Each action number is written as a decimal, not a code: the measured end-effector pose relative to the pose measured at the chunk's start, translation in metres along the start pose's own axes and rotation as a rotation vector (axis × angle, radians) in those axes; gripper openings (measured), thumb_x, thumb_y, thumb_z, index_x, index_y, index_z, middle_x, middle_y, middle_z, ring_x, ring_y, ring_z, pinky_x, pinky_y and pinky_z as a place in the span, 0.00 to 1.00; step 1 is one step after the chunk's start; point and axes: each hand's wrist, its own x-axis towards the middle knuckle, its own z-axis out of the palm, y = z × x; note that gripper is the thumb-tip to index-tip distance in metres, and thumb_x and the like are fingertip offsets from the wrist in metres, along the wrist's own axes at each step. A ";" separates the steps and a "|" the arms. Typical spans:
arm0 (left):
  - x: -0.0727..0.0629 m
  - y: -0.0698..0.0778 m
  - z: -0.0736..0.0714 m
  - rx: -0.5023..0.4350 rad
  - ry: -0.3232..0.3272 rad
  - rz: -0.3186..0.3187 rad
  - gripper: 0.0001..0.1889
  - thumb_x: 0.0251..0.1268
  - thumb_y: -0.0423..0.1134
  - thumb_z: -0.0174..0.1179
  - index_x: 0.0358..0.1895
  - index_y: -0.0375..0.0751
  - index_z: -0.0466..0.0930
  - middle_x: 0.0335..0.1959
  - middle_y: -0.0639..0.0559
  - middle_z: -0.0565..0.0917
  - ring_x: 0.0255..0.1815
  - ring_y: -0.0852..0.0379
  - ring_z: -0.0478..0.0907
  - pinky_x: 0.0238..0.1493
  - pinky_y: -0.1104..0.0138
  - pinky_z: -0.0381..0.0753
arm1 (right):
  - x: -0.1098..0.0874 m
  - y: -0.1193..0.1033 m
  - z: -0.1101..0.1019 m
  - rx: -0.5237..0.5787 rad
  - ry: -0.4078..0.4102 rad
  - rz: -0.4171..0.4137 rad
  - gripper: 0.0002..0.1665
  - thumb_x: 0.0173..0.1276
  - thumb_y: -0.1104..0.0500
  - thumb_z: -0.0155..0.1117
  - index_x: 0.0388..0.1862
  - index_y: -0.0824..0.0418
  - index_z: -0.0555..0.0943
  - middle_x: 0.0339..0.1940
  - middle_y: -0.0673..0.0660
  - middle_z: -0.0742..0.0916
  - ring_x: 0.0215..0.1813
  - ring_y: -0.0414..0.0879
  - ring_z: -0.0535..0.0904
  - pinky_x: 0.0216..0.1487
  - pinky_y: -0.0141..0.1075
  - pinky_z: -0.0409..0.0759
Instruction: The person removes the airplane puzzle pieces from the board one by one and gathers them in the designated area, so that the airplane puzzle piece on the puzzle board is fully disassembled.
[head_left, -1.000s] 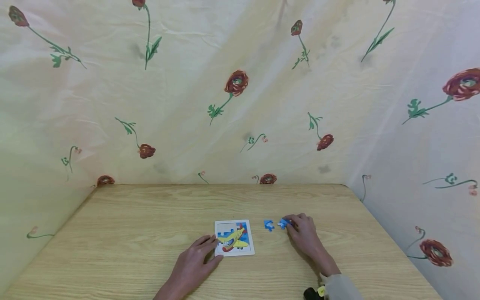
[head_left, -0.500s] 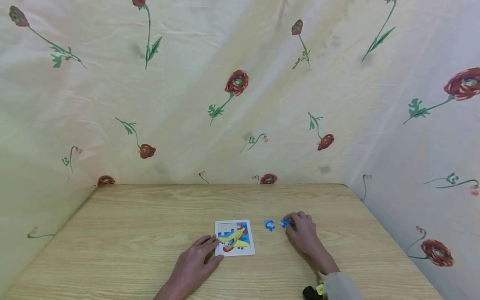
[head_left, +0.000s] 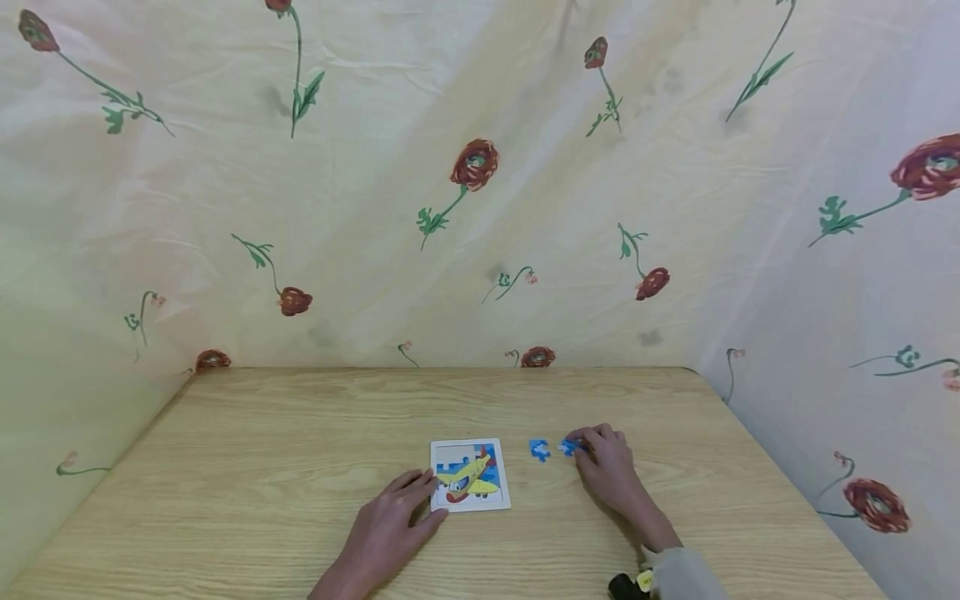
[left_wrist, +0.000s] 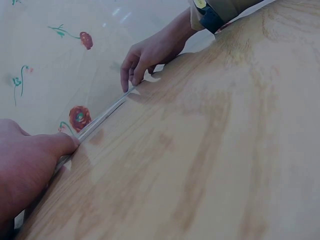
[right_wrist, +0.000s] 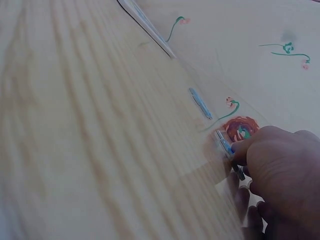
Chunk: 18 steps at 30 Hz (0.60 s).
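A white-framed jigsaw puzzle (head_left: 470, 475) with a yellow airplane picture lies on the table, its upper left part showing pale bare backing. My left hand (head_left: 393, 529) rests at the puzzle's left side, fingers on the edge and thumb at the near left corner. To the right, my right hand (head_left: 609, 471) pinches a blue and white puzzle piece (head_left: 567, 447) between thumb and fingers, low at the tabletop; the fingers hide part of it. A second blue and white puzzle piece (head_left: 539, 450) lies between that piece and the frame. In the right wrist view, the held piece (right_wrist: 224, 143) shows edge-on.
The wooden table (head_left: 300, 417) ends at the back against a cream cloth (head_left: 360, 208) printed with red flowers, which also hangs at both sides. A black strap with a yellow label (head_left: 643, 581) is by the right sleeve (head_left: 686, 575).
The piece under my right fingers has turned and shifted slightly to the right. My left hand and the puzzle frame have stayed in place.
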 end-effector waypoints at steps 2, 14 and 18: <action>0.000 0.000 0.000 0.003 0.002 0.003 0.25 0.72 0.52 0.66 0.61 0.36 0.85 0.65 0.45 0.82 0.67 0.45 0.77 0.57 0.48 0.82 | 0.000 0.000 0.000 0.004 -0.001 0.002 0.11 0.69 0.72 0.66 0.48 0.62 0.86 0.43 0.59 0.81 0.44 0.54 0.68 0.45 0.49 0.63; 0.001 0.001 0.001 -0.004 0.001 0.001 0.24 0.72 0.50 0.66 0.61 0.36 0.85 0.64 0.44 0.82 0.67 0.44 0.77 0.56 0.48 0.82 | 0.000 -0.006 -0.005 0.070 0.005 0.030 0.10 0.73 0.71 0.62 0.50 0.67 0.85 0.42 0.59 0.80 0.46 0.53 0.70 0.45 0.44 0.70; 0.001 0.001 0.001 -0.002 0.000 -0.001 0.24 0.71 0.50 0.66 0.61 0.35 0.85 0.64 0.44 0.82 0.67 0.44 0.77 0.56 0.48 0.83 | -0.001 -0.011 -0.003 0.107 0.027 0.001 0.10 0.72 0.72 0.62 0.49 0.68 0.84 0.43 0.60 0.80 0.48 0.53 0.72 0.45 0.41 0.76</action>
